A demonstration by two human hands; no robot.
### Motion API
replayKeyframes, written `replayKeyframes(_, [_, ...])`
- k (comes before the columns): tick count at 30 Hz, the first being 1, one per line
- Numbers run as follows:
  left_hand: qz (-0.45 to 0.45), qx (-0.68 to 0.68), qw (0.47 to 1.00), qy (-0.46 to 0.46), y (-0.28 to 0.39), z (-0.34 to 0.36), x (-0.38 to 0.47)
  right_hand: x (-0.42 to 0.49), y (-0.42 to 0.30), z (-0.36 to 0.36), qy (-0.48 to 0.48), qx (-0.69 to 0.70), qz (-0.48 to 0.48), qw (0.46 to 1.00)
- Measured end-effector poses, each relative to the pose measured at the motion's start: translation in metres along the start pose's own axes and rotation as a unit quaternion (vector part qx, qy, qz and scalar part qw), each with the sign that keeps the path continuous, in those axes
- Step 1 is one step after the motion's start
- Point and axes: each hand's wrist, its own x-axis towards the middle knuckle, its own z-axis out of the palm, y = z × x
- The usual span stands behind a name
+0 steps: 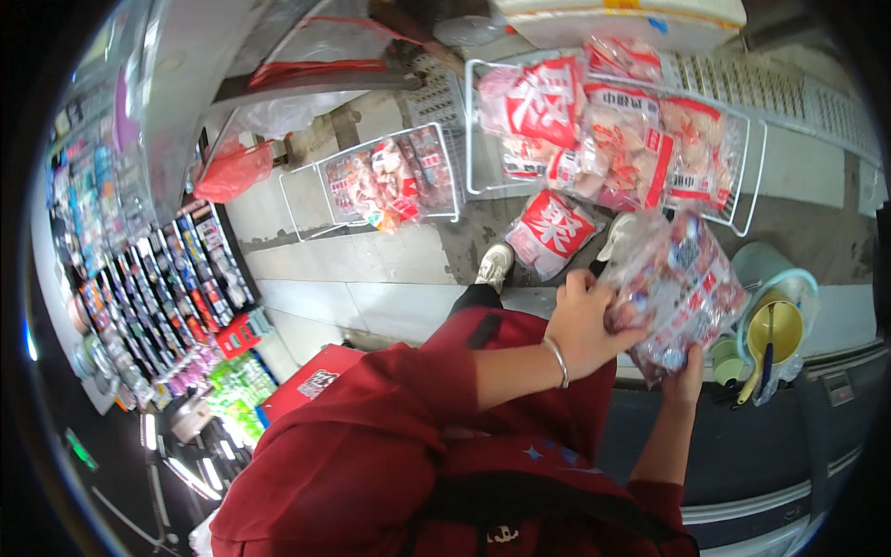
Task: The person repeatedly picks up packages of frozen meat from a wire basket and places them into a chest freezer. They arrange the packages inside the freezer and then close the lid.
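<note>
Between my two hands is a clear printed plastic bag of meat pieces (686,299), which looks frozen. My left hand (588,327), with a bangle at the wrist, grips the bag's near left side. My right hand (683,379) holds its lower edge. On the floor by my shoes lies a red and white bag of meat (553,233). Beyond it, a large white wire basket (470,132) is heaped with bags of pale, poultry-like meat (623,157). A smaller wire basket (456,174) at the left holds more bagged meat (386,177).
A styrofoam box (626,24) stands beyond the large basket. To the right are a pale blue bucket (759,261), a yellow dipper (776,324) and a dark cabinet (738,445). A red plastic bag (233,170) hangs at the left, near store shelves (167,271).
</note>
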Motion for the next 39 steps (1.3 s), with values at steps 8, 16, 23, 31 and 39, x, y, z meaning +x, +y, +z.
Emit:
replayKeyframes(8, [0.164, -0.065, 0.981, -0.081, -0.008, -0.103, -0.166, -0.210, 0.033, 0.058, 0.054, 0.041, -0.113, 0.991])
replayKeyframes(16, [0.385, -0.001, 0.901, -0.201, 0.014, -0.147, -0.305, -0.415, 0.115, 0.099, 0.197, 0.176, -0.220, 0.939])
replayKeyframes(23, [0.623, 0.041, 0.697, -0.353, 0.054, -0.085, -0.406, -0.530, 0.212, 0.089, 0.177, 0.343, -0.462, 0.798])
replayKeyframes(31, [0.506, 0.064, 0.601, -0.616, 0.043, 0.064, -0.553, -0.652, 0.354, 0.051, 0.338, 0.476, -0.598, 0.550])
replayKeyframes(39, [0.441, 0.240, 0.579, -0.643, -0.010, 0.139, -0.562, -0.677, 0.502, -0.005, 0.551, 0.596, -0.482, 0.331])
